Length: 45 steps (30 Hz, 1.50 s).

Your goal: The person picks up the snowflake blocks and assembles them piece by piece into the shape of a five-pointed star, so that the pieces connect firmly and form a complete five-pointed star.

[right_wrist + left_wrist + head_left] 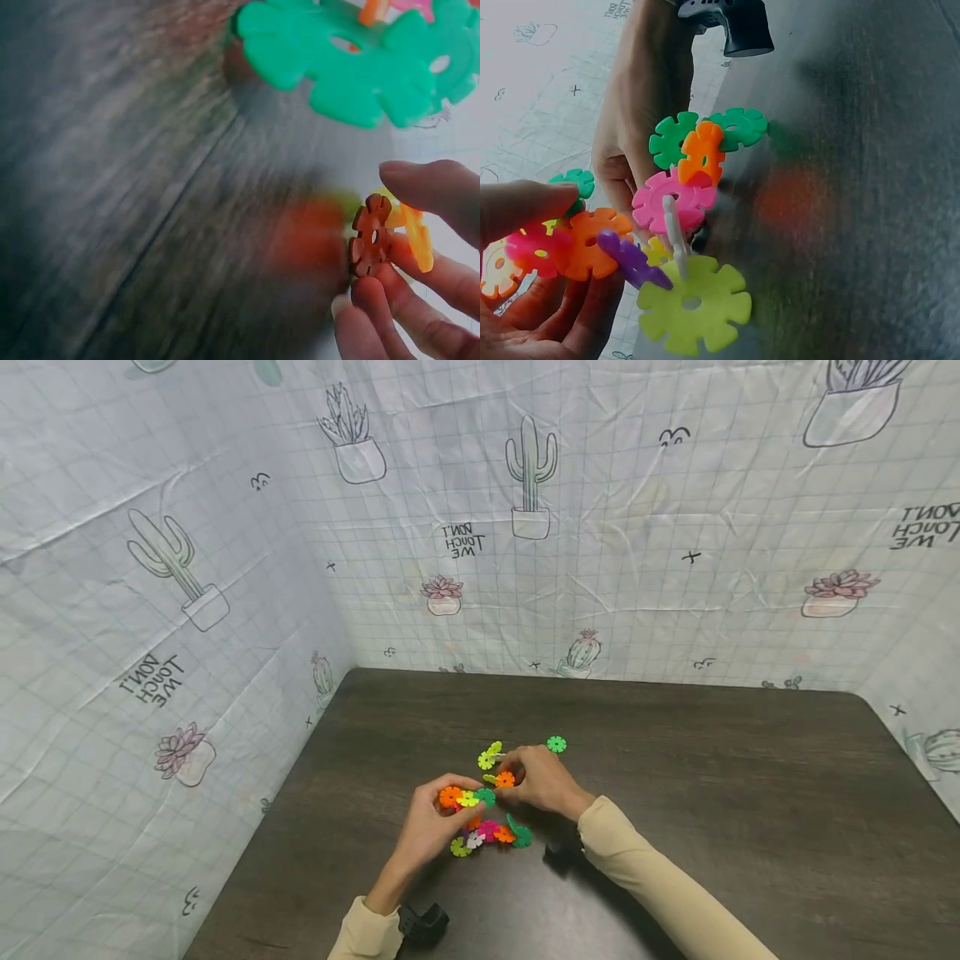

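My left hand (427, 827) grips a linked cluster of colourful notched plastic discs (600, 244), thumb on a green disc (576, 180) and fingers beneath. The joined discs, among them pink, purple, white and lime ones, extend from that hand in the left wrist view. Close by on the right, my right hand (546, 781) has thumb and fingers about an orange disc (506, 779), which looks reddish-brown in the right wrist view. A yellow disc (414, 236) sits against it between the fingers. Large green discs (352, 67) of the cluster loom near the right wrist camera.
Lime discs (487, 758) lie on the dark wooden table (712, 793) just beyond the hands. A single green disc (557, 744) rests behind the right hand. Patterned white cloth (600, 527) hangs behind the table and at its sides.
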Each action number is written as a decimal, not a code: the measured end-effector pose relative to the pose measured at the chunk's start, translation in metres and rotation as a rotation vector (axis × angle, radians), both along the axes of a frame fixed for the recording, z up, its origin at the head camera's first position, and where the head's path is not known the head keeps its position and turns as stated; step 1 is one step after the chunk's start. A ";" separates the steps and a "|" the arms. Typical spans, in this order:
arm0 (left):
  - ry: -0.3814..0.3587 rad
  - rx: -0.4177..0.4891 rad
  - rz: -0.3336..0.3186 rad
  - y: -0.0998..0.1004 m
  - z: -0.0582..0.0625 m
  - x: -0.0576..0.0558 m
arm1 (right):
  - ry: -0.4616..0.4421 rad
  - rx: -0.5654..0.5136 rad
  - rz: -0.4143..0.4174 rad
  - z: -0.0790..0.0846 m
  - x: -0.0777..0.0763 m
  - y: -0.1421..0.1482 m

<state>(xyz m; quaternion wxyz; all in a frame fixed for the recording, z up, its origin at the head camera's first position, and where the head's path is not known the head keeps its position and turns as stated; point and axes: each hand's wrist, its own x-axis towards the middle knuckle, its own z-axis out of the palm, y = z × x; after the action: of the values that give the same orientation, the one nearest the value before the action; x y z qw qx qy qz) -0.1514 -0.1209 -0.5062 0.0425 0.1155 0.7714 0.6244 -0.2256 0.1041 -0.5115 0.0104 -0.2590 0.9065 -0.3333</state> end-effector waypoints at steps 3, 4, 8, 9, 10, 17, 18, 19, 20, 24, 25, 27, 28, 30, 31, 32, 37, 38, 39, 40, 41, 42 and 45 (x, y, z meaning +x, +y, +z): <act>0.004 0.003 0.010 0.001 -0.001 -0.001 | -0.018 -0.044 -0.015 -0.003 0.001 0.004; 0.007 0.002 0.015 0.001 -0.002 -0.001 | -0.029 -0.063 -0.022 -0.004 0.002 0.005; 0.009 -0.013 0.024 0.003 -0.003 -0.002 | -0.122 -0.159 -0.063 -0.006 0.006 0.013; 0.006 -0.016 0.025 0.003 -0.003 -0.002 | -0.141 -0.177 -0.072 -0.007 0.007 0.015; 0.002 -0.015 0.026 0.003 -0.003 -0.002 | -0.159 -0.190 -0.079 -0.008 0.008 0.017; -0.014 -0.005 0.024 0.005 -0.003 0.000 | -0.290 -0.295 -0.087 -0.012 0.015 0.031; -0.012 -0.009 0.024 0.005 -0.003 0.001 | -0.304 -0.314 -0.082 -0.013 0.015 0.033; -0.010 -0.013 0.024 0.006 -0.003 0.001 | -0.316 -0.333 -0.077 -0.013 0.016 0.034; -0.009 -0.018 0.024 0.006 -0.003 0.001 | -0.325 -0.350 -0.071 -0.013 0.017 0.035; -0.006 -0.034 0.028 0.009 -0.004 0.001 | -0.351 -0.410 -0.054 -0.014 0.021 0.040; -0.006 -0.037 0.030 0.010 -0.004 0.001 | -0.367 -0.423 -0.059 -0.013 0.022 0.041; -0.010 -0.037 0.034 0.011 -0.004 0.001 | -0.423 -0.463 -0.062 -0.013 0.026 0.042; -0.012 -0.034 0.035 0.012 -0.003 0.002 | -0.453 -0.483 -0.063 -0.012 0.028 0.043; -0.014 -0.035 0.035 0.014 -0.003 0.002 | -0.488 -0.514 -0.070 -0.011 0.031 0.043; -0.016 -0.033 0.033 0.015 -0.003 0.002 | -0.495 -0.516 -0.078 -0.010 0.033 0.044; -0.017 -0.031 0.031 0.015 -0.002 0.002 | -0.496 -0.518 -0.081 -0.009 0.035 0.044; -0.015 -0.036 0.032 0.018 -0.001 0.003 | -0.412 -0.478 -0.054 -0.003 0.040 0.046; -0.015 -0.034 0.031 0.019 -0.001 0.003 | -0.400 -0.485 -0.032 -0.002 0.041 0.047; -0.015 -0.037 0.032 0.019 -0.001 0.004 | -0.390 -0.494 -0.008 0.000 0.041 0.047; -0.016 -0.037 0.031 0.020 0.000 0.004 | -0.381 -0.503 0.012 0.001 0.042 0.048; -0.014 -0.039 0.030 0.020 0.000 0.005 | -0.376 -0.513 0.031 0.002 0.043 0.048; -0.014 -0.039 0.026 0.021 0.000 0.005 | -0.373 -0.523 0.046 0.004 0.044 0.048; -0.010 -0.045 0.010 0.022 0.002 0.006 | -0.357 -0.543 0.078 0.007 0.047 0.049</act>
<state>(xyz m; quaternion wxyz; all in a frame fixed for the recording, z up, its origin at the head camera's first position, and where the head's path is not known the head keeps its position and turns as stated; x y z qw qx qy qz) -0.1452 -0.0986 -0.5041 0.0457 0.1074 0.7856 0.6076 -0.1781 0.1533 -0.5045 0.1124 -0.2244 0.7579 -0.6021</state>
